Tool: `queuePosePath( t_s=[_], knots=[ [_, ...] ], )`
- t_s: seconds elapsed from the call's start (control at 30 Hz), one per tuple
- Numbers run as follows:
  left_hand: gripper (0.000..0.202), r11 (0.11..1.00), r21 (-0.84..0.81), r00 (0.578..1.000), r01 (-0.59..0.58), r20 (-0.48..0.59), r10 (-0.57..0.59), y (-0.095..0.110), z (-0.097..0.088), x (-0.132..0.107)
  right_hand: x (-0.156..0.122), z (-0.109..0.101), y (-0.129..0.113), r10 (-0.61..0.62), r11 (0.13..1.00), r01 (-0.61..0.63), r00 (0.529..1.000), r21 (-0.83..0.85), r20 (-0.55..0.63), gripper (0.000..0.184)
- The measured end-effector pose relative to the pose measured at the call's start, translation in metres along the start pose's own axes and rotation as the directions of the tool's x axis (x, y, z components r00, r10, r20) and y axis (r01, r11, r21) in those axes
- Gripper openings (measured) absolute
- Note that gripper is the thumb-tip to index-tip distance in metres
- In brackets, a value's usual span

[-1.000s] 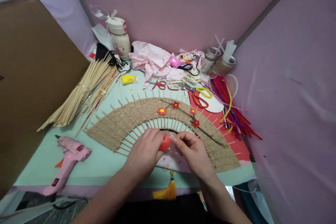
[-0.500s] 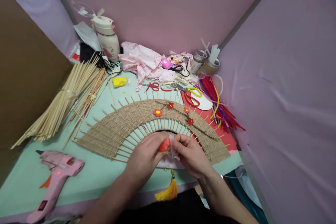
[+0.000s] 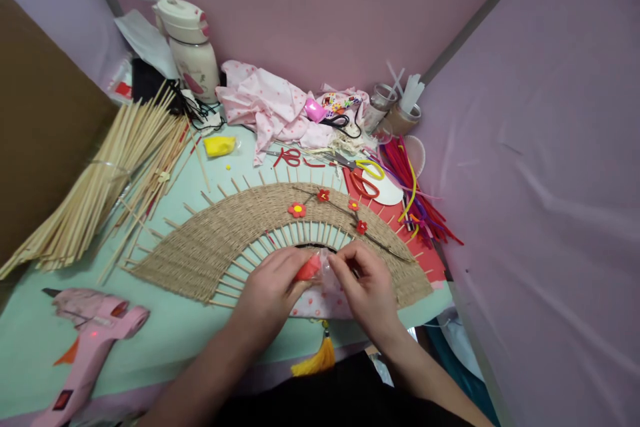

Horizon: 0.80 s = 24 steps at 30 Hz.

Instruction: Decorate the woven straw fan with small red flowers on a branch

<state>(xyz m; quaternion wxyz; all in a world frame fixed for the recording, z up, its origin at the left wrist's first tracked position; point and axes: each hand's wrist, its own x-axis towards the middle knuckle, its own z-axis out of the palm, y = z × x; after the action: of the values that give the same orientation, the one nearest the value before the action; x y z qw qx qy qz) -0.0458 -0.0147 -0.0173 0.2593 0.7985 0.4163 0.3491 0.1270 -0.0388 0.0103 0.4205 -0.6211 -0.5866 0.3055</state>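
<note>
Between my hands is a small clear plastic bag [image 3: 326, 271] with a soft red-orange lump [image 3: 309, 268] in it, which looks like modelling clay. My left hand [image 3: 273, 280] is closed around the side with the lump. With thumb and fingers, my right hand [image 3: 364, 280] pinches the bag's clear end. Below them lies a woven fan [image 3: 200, 253] on thin wooden ribs, decorated with a twig [image 3: 383, 245] and several red flowers [image 3: 297, 210]. The fan's dotted fabric base [image 3: 320, 303] and yellow tassel [image 3: 316, 358] show under my hands.
On the left are a bundle of wooden sticks [image 3: 95, 193] and a pink glue gun [image 3: 93, 340] with a lit light. Toward the back stand a bottle [image 3: 193, 53], dotted cloth [image 3: 273, 103] and a yellow clay packet [image 3: 220, 145]. Scissors [image 3: 367, 177] and pipe cleaners [image 3: 430, 213] lie right.
My right-hand fingers have shifted on the bag's clear end, and more of the dotted fabric shows below. The red-orange lump remains at my left hand. The view has tilted slightly.
</note>
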Motion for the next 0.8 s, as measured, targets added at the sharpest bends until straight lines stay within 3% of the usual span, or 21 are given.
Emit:
queuePosePath(
  t_s=[0.07, 0.13, 0.2, 0.3, 0.4, 0.57, 0.8],
  knots=[
    [0.017, 0.997, 0.068, 0.999, -0.038, -0.008, 0.039, 0.001, 0.002, 0.0, -0.002, -0.002, -0.003, -0.178, 0.953, 0.166, 0.984, -0.254, -0.026, 0.025],
    [0.016, 0.993, 0.101, 0.998, -0.057, 0.003, 0.057, 0.002, 0.004, 0.0, -0.002, -0.005, -0.004, -0.231, 0.903, 0.214, 0.973, -0.373, -0.001, 0.025],
    [0.017, 0.996, 0.082, 0.999, -0.025, 0.033, 0.022, 0.003, 0.004, 0.0, -0.001, -0.009, -0.005, -0.193, 0.915, 0.194, 0.98, -0.355, 0.04, 0.022],
    [0.021, 0.993, 0.014, 0.992, 0.113, 0.05, -0.114, 0.003, 0.003, 0.002, 0.0, -0.017, -0.007, -0.179, 0.955, 0.192, 0.981, -0.227, 0.076, 0.004],
    [0.025, 0.97, -0.058, 0.971, 0.235, 0.05, -0.233, 0.002, 0.003, 0.001, -0.001, -0.022, -0.009, -0.279, 0.933, 0.299, 0.953, -0.199, 0.122, 0.02],
    [0.03, 0.89, -0.202, 0.911, 0.41, 0.143, -0.387, -0.001, 0.003, -0.003, -0.005, -0.019, -0.005, -0.339, 0.892, 0.384, 0.917, -0.237, 0.21, 0.027],
    [0.032, 0.79, -0.3, 0.822, 0.535, 0.399, -0.405, 0.01, -0.015, 0.003, -0.006, -0.025, -0.005, -0.419, 0.856, 0.479, 0.863, -0.195, 0.281, 0.03]
  ],
)
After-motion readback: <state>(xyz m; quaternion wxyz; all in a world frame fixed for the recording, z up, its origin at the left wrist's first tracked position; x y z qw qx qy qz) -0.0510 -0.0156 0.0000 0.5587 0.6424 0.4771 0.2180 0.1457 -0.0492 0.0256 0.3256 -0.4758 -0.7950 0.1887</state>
